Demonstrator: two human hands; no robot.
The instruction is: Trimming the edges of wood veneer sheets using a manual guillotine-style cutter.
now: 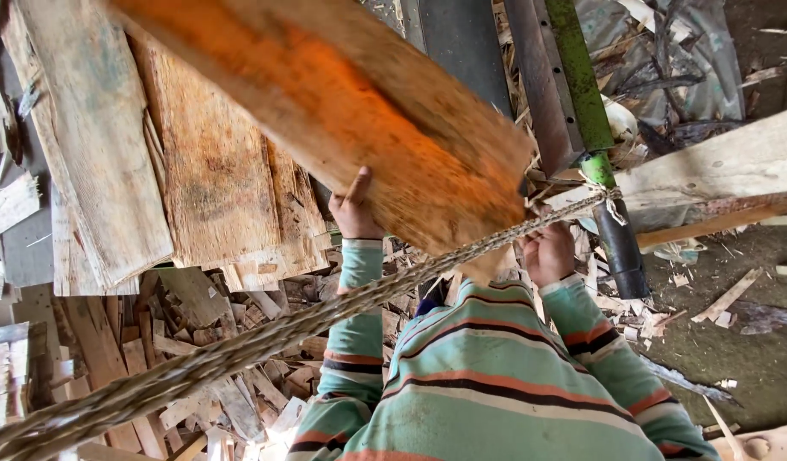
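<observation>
Big slab of rough wood (359, 119) up in the air here, and it looks awkward: the plank runs well past the hands up and to the left, so most of its weight hangs out beyond the grip. My read is that it could tip or twist away, and the splintery end offers little to hold. There is also a thick braided rope (265, 337) stretched just beneath the hands, from a dark post (622, 243) on the right side down towards the lower left; the board's near end could catch on it.

Now the hands. The left hand (355, 209) is pressed against the plank's underside, thumb up, fingers hidden behind the wood, so how far it wraps I cannot tell. The right hand (549, 252) is curled narrow at the plank's near corner, right by the rope; whether it grips wood or rope is not clear. Below the left hand, stacked boards (214, 171) and scrap offcuts (205, 341) cover the floor.
</observation>
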